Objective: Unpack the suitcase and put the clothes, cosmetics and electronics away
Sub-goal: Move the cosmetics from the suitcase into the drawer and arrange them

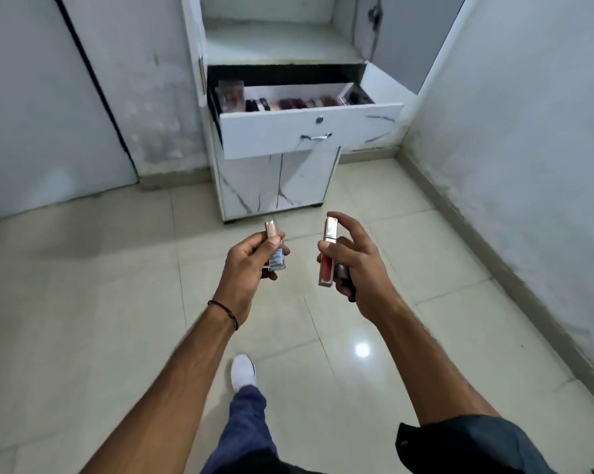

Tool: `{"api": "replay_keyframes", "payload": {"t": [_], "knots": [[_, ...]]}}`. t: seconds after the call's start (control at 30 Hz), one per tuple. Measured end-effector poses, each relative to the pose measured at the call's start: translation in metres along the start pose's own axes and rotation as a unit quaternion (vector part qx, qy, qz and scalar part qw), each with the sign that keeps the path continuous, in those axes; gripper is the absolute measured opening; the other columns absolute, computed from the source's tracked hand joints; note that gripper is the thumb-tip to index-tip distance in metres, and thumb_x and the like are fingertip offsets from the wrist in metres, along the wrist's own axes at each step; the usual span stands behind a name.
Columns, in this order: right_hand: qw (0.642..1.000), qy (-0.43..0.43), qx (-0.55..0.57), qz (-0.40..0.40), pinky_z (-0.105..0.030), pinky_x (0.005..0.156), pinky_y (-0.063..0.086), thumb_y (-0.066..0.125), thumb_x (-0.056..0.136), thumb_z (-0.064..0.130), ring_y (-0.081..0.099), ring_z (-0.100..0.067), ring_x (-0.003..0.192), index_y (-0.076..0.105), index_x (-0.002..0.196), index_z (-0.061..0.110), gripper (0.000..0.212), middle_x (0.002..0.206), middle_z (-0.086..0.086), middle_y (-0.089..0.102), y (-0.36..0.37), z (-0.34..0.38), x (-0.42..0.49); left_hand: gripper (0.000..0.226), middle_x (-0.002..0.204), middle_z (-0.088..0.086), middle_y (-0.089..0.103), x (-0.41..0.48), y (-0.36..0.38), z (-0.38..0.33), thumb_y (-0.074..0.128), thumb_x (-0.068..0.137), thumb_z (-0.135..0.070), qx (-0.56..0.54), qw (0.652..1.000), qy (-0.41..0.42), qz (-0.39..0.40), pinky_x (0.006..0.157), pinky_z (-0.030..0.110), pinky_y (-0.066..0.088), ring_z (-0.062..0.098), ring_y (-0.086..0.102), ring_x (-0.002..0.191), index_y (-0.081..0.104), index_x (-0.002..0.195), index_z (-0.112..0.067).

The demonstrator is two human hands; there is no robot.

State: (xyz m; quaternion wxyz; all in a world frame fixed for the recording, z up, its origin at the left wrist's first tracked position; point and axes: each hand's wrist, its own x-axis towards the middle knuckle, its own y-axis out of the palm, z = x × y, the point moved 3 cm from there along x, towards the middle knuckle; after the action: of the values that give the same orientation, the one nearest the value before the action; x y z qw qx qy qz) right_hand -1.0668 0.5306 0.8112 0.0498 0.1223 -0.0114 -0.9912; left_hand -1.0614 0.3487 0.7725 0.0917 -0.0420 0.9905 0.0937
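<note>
Head view looks down on two bare forearms held out over the tiled floor [83, 285], with the open drawer [309, 131] of a white marbled cabinet [275, 186] ahead of them.

The left hand [251, 260] grips a small bottle [275, 258]. Its long axis runs nearly upright in the frame, tipped slightly left, and its gold cap [271, 229] points toward the drawer. The thumb and curled fingers wrap the bottle's lower body, and the cap stands clear above them. A dark cord bracelet [225, 309] circles that wrist.

The right hand [355, 268] holds a red lip-gloss tube [326, 268] on its inner side. The tube stands close to vertical, with its pale metallic cap [330, 229] also aimed at the drawer and its red end toward the person. The thumb presses on the tube near the joint with the cap, the index finger arches over the cap, and the other fingers curl behind. A darker item [343, 271] sits in the same hand behind the tube; what it is cannot be told.

Both objects are in the air, well short of the drawer and below it in the frame, the bottle left of the tube with a gap between them.

Inside the drawer lies a row of cosmetics [295, 104], with a clear box [231, 95] at its left end. A white shoe [243, 371] is on the floor beneath the arms.
</note>
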Motion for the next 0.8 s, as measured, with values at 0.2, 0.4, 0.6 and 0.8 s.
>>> {"api": "replay_keyframes", "payload": {"t": [0.2, 0.4, 0.6, 0.8], "knots": [[0.996, -0.003, 0.023, -0.084, -0.020, 0.041, 0.022, 0.068, 0.090, 0.011, 0.034, -0.016, 0.047, 0.062, 0.122, 0.035, 0.041, 0.084, -0.018, 0.058, -0.005, 0.070, 0.146, 0.022, 0.080, 0.002, 0.056, 0.165, 0.011, -0.060, 0.062, 0.095, -0.024, 0.008, 1.000, 0.010, -0.005, 0.060, 0.028, 0.044, 0.015, 0.052, 0.075, 0.071, 0.104, -0.006], [0.994, -0.004, 0.030, -0.108, -0.021, 0.041, 0.025, 0.068, 0.091, 0.014, 0.036, -0.017, 0.049, 0.060, 0.126, 0.036, 0.042, 0.085, -0.019, 0.057, -0.022, 0.091, 0.258, 0.024, 0.080, -0.002, 0.062, 0.287, 0.024, -0.082, 0.063, 0.094, -0.025, 0.021, 1.000, 0.012, -0.014, 0.060, 0.029, 0.050, 0.006, 0.057, 0.068, 0.072, 0.102, -0.004], [0.994, -0.012, 0.053, -0.096, -0.020, 0.040, 0.026, 0.068, 0.092, 0.015, 0.037, -0.016, 0.049, 0.061, 0.124, 0.036, 0.038, 0.083, -0.017, 0.061, -0.044, 0.110, 0.380, 0.020, 0.087, 0.003, 0.063, 0.409, 0.043, -0.092, 0.064, 0.093, -0.026, 0.035, 0.999, 0.014, -0.022, 0.058, 0.027, 0.051, 0.015, 0.057, 0.078, 0.072, 0.102, -0.010], [0.996, -0.047, 0.046, -0.064, -0.021, 0.039, 0.026, 0.068, 0.092, 0.014, 0.040, -0.014, 0.046, 0.063, 0.121, 0.030, 0.034, 0.079, -0.012, 0.059, -0.084, 0.149, 0.558, 0.020, 0.085, 0.006, 0.060, 0.557, 0.058, -0.097, 0.064, 0.092, -0.024, 0.067, 0.994, 0.025, -0.082, 0.055, 0.026, 0.051, 0.019, 0.055, 0.079, 0.070, 0.093, -0.006]]}}
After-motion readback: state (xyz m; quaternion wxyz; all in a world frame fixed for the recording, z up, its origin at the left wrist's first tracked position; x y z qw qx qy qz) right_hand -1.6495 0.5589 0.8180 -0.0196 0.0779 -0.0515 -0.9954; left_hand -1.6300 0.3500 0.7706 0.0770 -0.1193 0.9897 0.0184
